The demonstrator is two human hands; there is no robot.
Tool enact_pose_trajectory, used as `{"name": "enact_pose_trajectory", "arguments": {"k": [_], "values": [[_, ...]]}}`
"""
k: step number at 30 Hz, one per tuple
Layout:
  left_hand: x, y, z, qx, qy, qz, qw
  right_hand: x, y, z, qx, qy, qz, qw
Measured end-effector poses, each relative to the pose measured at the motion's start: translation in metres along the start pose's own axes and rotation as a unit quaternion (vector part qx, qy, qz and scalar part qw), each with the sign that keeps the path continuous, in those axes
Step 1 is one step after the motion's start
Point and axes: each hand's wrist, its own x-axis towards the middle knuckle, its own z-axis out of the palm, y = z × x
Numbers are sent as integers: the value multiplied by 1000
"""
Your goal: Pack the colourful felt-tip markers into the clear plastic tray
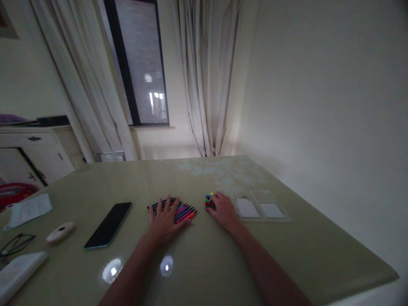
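A row of coloured felt-tip pens [182, 213] lies side by side on the table, their dark pointed ends slanting to the right. My left hand [164, 216] rests flat over them with its fingers spread, covering part of the row. To the right, my right hand [222, 209] curls around a small cluster of short coloured pieces that look like pen caps [208, 199]; blue, green, red and yellow ones show beside the fingers. Its fingertips are partly hidden. Just right of this hand lies an open clear plastic case [262, 205] with white inserts.
A black phone [108, 225] lies left of the pens. Farther left are a white oval object [60, 232], glasses [15, 245], a white box-like object [21, 274] and a face mask [30, 210]. The glossy table [204, 263] meets a wall [334, 127] at right.
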Motion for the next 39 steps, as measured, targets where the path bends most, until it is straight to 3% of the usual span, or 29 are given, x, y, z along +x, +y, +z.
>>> {"name": "enact_pose_trajectory", "arguments": {"k": [6, 12, 21, 29, 39], "values": [[-2, 7, 1, 5, 26, 1, 1000, 1, 17, -12, -30, 42, 14, 999], [-4, 26, 17, 27, 70, -7, 997, -2, 12, -8, -36, 13, 5, 999], [9, 5, 14, 7, 52, 17, 998, -3, -5, 17, -42, -12, -36, 998], [8, -5, 5, -12, 82, 59, 995, 2, 8, -2, -42, 41, 33, 998], [2, 0, -13, -15, 103, 140, 985, 1, 19, -16, -129, 40, 101, 986]]}}
